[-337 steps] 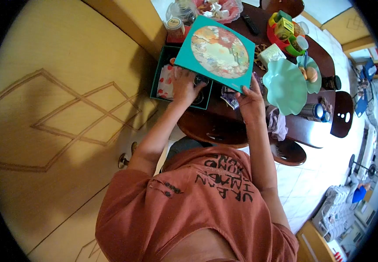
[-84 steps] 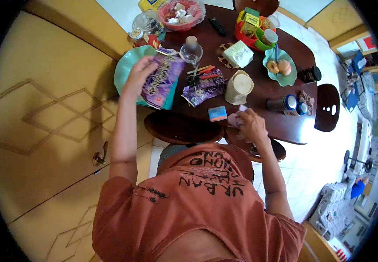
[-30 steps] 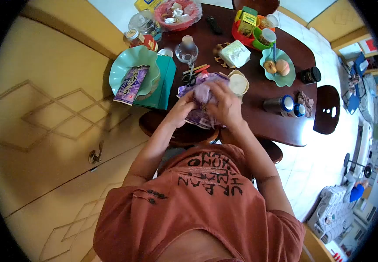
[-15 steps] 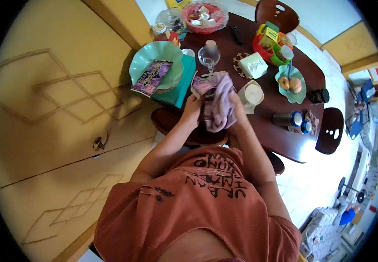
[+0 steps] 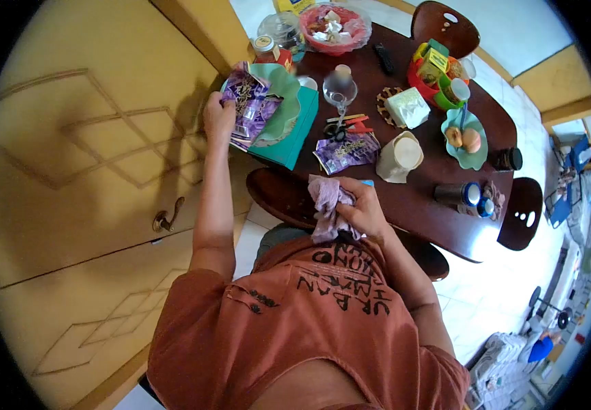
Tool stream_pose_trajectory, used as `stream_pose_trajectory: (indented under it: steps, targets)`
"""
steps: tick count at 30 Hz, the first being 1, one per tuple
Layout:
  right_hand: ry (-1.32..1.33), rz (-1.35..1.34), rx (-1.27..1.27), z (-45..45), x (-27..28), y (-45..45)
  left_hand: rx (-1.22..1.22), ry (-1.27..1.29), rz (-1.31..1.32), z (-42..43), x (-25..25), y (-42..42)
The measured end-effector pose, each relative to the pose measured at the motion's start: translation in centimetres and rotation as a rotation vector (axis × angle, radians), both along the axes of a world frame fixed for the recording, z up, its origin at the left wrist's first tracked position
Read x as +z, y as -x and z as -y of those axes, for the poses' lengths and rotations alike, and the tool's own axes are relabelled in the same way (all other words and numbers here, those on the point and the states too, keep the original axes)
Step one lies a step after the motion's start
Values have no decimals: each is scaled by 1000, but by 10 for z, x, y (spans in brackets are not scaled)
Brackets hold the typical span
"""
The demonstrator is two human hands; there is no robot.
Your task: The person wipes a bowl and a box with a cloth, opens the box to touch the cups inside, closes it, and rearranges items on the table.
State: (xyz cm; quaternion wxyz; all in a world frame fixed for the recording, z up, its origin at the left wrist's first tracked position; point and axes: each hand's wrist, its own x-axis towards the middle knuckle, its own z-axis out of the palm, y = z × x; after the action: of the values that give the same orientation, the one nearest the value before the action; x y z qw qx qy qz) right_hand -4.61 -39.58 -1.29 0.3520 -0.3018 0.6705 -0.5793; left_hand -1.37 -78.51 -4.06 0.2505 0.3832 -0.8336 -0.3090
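Observation:
At the left, my left hand [image 5: 220,117] grips a purple packet [image 5: 246,92] over the pale green wavy bowl [image 5: 286,89], where another purple packet [image 5: 263,113] lies. The bowl rests on a teal box [image 5: 294,147]. My right hand [image 5: 364,208] is closed on a lilac cloth [image 5: 327,203] in front of my shirt, at the table's near edge. Another purple packet [image 5: 347,151] lies flat on the table, beside black scissors [image 5: 334,131] and red strips [image 5: 359,126]. A paper-wrapped cream container [image 5: 400,157] stands to its right.
On the dark table [image 5: 411,198] are a glass [image 5: 340,89], a red basket [image 5: 337,46], a tissue pack [image 5: 407,108], a green dish with fruit [image 5: 474,158] and a flask [image 5: 457,194]. Chairs surround it. A door [image 5: 104,171] is at left; a person [image 5: 540,348] is far right.
My left hand has moved left to the bowl with a purple packet. My right hand has drawn the lilac cloth down toward my body. The two hands are now apart.

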Motion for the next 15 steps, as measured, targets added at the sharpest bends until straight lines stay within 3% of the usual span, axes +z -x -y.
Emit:
stream_pose_trajectory:
  steps: [3, 5, 7, 10, 12, 15]
  targets:
    - [-81, -91, -19, -6, 19, 5, 16, 206, 165, 1, -18, -1]
    - [-79, -128, -40, -12, 9, 6, 28, 649, 106, -33, 4, 1]
    - [-84, -157, -61, -17, 7, 7, -301, 421, -267, -85, 27, 15]
    - [-118, -77, -89, -25, 7, 9, -753, 13, -124, -173, -1, 32]
    - [-112, -125, -144, -31, -2, 9, -923, 81, 32, -205, -53, 46]
    - [-175, -169, -137, -48, -3, 9, -877, 328, 241, -228, -109, 58]
